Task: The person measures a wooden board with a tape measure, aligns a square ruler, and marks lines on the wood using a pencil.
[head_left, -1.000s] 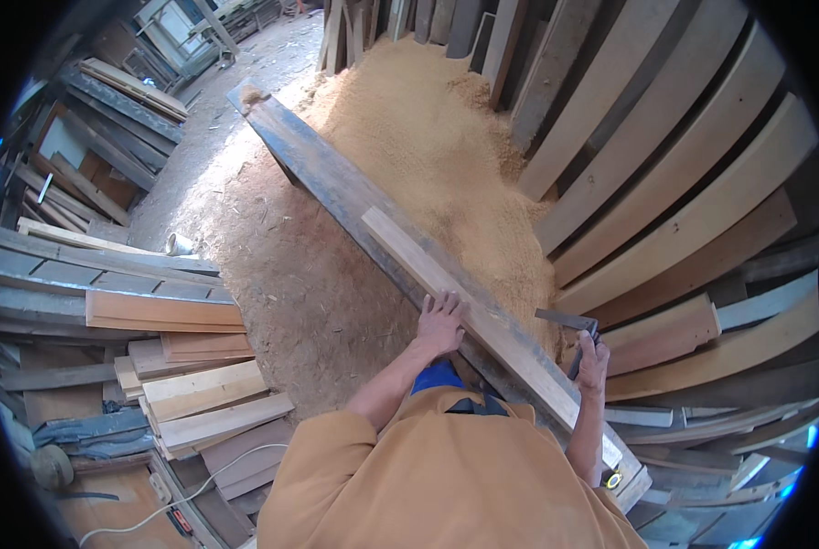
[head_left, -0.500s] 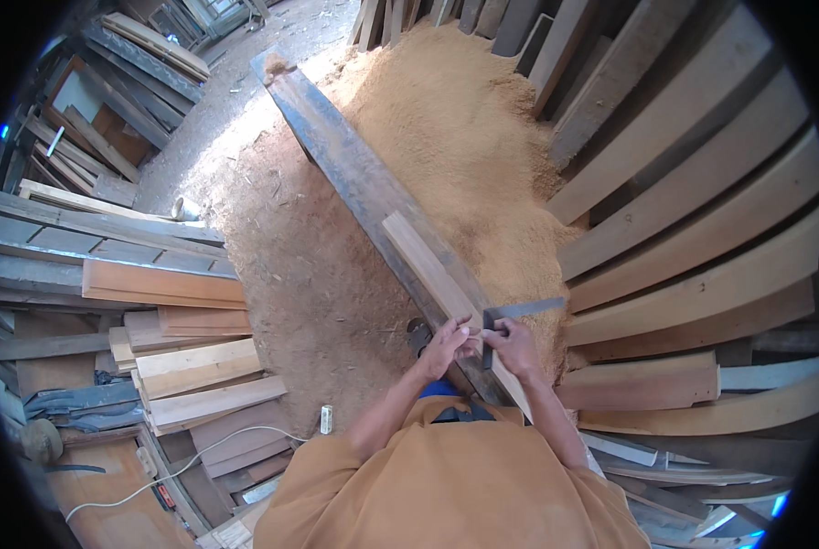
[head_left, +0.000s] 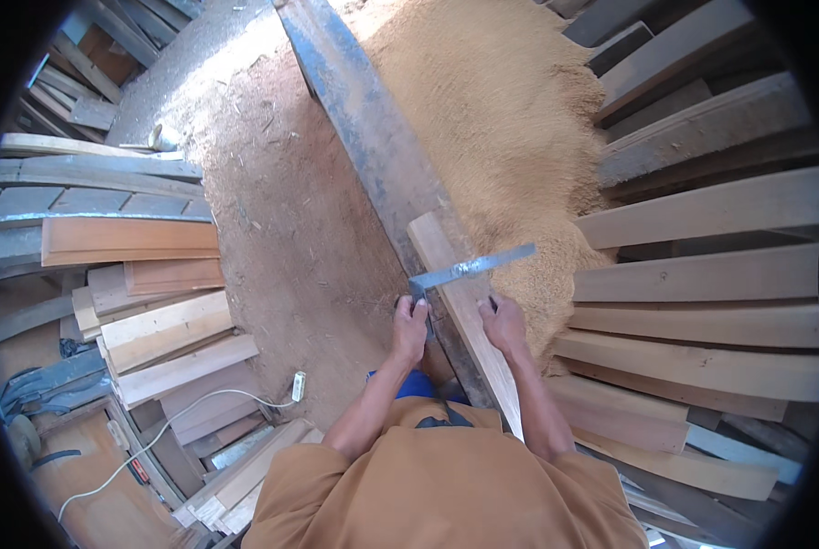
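Observation:
A pale wooden board lies lengthwise on a long blue-grey worn beam. My left hand is closed on the dark stock of a try square, at the board's left edge. The square's metal blade crosses the board and sticks out past its right side. At the right edge of the board, my right hand is closed just below the blade. A small dark tip shows at its fingers, too little to name.
Sawdust is heaped beyond the beam. Many planks lean along the right. Stacked boards and a white cable with a socket end lie at the left.
The try square has gone from my right hand to my left, its stock now at the board's left edge and its blade across the board. My hands have moved apart; the view has shifted.

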Demonstrator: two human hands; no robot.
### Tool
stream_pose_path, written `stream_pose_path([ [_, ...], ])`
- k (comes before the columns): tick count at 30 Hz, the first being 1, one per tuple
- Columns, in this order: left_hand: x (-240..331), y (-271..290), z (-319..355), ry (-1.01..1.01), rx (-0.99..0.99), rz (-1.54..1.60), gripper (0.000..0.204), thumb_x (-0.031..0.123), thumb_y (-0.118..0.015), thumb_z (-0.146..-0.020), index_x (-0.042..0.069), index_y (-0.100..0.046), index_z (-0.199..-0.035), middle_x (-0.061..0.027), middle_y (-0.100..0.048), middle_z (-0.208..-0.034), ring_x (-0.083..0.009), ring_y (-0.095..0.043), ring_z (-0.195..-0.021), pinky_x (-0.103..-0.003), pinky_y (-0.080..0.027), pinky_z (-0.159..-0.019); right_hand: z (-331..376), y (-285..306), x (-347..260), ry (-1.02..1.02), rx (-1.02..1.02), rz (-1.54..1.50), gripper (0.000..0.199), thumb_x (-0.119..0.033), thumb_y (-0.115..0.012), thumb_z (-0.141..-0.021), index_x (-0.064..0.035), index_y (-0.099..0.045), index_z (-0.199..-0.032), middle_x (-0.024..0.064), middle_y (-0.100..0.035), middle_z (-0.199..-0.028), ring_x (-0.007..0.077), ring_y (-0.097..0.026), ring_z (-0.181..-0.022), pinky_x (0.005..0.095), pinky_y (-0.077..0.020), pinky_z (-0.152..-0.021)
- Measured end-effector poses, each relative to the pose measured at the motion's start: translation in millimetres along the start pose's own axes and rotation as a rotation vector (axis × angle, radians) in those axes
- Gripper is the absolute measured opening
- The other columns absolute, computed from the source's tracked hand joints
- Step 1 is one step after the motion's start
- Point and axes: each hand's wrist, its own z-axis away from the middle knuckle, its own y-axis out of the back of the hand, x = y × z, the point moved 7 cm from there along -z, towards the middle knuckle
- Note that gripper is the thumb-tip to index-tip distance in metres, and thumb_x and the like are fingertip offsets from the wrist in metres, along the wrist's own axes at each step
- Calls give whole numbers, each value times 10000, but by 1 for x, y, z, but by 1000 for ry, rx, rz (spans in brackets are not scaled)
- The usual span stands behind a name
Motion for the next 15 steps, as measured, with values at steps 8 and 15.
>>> stream_pose_path([
  [8, -15, -19, -32, -134, -94, -168, 200, 216, -572, -1055, 18, -600, -1047, -8, -612, -882, -95, -519, -822, -304, -462, -758, -50, -17, 2, -291, -49, -521, 230, -227, -707, -927, -14, -696, -842, -17, -604, -736, 68, -518, -697, 281, -431, -626],
  [15, 14, -40, -24, -184, -24, -404, 344, 261, -467, -1104, 11, -594, -1303, -61, -677, -1189, -132, -588, -1105, -330, -466, -995, -71, -42, 3, -347, -109, -787, 231, -242, -749, -922, -89, -664, -770, -65, -549, -698, 48, -446, -610, 262, -352, -548],
])
